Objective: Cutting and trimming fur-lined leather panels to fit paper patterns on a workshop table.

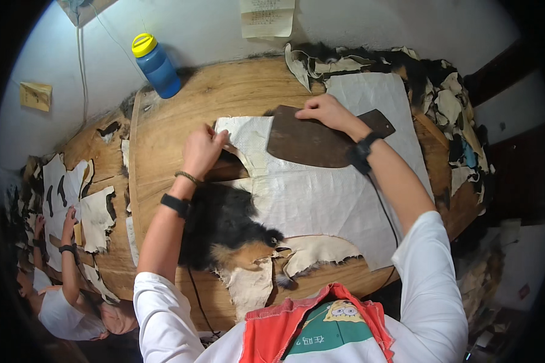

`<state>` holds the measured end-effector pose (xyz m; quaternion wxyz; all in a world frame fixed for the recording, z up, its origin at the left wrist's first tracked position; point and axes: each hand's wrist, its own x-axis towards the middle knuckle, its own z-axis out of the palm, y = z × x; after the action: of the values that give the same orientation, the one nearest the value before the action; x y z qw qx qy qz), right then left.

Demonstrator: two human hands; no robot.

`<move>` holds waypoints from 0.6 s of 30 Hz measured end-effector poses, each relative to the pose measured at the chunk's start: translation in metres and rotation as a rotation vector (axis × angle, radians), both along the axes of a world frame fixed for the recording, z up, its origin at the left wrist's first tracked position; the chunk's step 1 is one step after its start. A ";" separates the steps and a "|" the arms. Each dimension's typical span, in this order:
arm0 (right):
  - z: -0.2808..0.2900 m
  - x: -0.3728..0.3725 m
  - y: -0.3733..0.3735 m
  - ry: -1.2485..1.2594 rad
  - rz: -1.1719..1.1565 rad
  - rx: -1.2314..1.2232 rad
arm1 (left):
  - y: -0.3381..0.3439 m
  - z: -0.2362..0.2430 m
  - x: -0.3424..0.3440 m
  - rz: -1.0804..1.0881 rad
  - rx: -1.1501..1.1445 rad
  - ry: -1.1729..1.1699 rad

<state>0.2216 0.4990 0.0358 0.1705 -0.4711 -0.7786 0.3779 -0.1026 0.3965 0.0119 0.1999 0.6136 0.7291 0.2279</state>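
Left hand (203, 148) pinching the upper left corner of a pale hide (321, 193), fingers closed on its edge. Right hand (327, 112) flat, fingers spread, pressing down on a dark brown curved pattern board (312, 142) lying across the hide's top. Hide spread skin side up on a round wooden table (181, 103), black and tan fur (224, 227) showing at its near left end. Blue bottle (157, 66) with yellow lid upright at the table's far edge. Heap of fur scraps (448, 103) along the right rim. Another person's hand (69, 218) on pale pieces at far left.
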 end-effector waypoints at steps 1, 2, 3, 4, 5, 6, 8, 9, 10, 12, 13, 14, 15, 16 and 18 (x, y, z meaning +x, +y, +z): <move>-0.007 -0.010 0.008 -0.016 0.025 0.000 | -0.008 0.013 0.015 -0.026 0.150 0.158; -0.015 -0.026 0.009 -0.011 0.023 -0.003 | -0.020 0.020 0.023 -0.137 0.186 0.100; -0.021 -0.041 0.007 0.062 0.031 0.026 | -0.035 0.027 0.029 -0.245 0.220 0.042; -0.023 -0.051 0.006 0.132 0.039 0.057 | -0.050 0.034 0.033 -0.403 0.095 -0.031; -0.023 -0.056 0.003 0.132 0.039 0.055 | -0.065 0.033 0.037 -0.546 0.067 -0.069; -0.023 -0.067 -0.005 0.047 0.122 0.229 | -0.084 0.032 0.034 -0.678 0.075 -0.116; -0.023 -0.070 -0.029 -0.046 0.197 0.399 | -0.109 0.028 0.028 -0.849 -0.050 -0.072; -0.018 -0.063 -0.050 -0.088 0.185 0.456 | -0.115 0.030 0.024 -0.853 -0.048 -0.077; -0.013 -0.057 -0.075 -0.120 0.175 0.511 | -0.123 0.038 0.016 -0.878 -0.083 0.027; -0.010 -0.034 -0.130 -0.203 0.270 0.555 | -0.137 0.041 0.003 -0.868 -0.102 0.147; -0.012 -0.019 -0.160 -0.256 0.286 0.489 | -0.142 0.041 -0.001 -0.884 -0.110 0.245; -0.013 -0.003 -0.186 -0.307 0.303 0.425 | -0.146 0.042 -0.004 -0.897 -0.116 0.346; -0.011 0.016 -0.209 -0.325 0.281 0.416 | -0.151 0.045 -0.005 -0.851 -0.104 0.445; -0.006 0.029 -0.229 -0.365 0.257 0.341 | -0.164 0.054 -0.011 -0.787 -0.100 0.563; -0.001 0.065 -0.259 -0.438 0.175 0.256 | -0.170 0.048 -0.025 -0.694 -0.133 0.590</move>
<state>0.2864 0.2397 0.0345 0.0229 -0.4472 -0.8761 0.1789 -0.1274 0.2270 0.0604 0.0873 0.8459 0.5193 -0.0843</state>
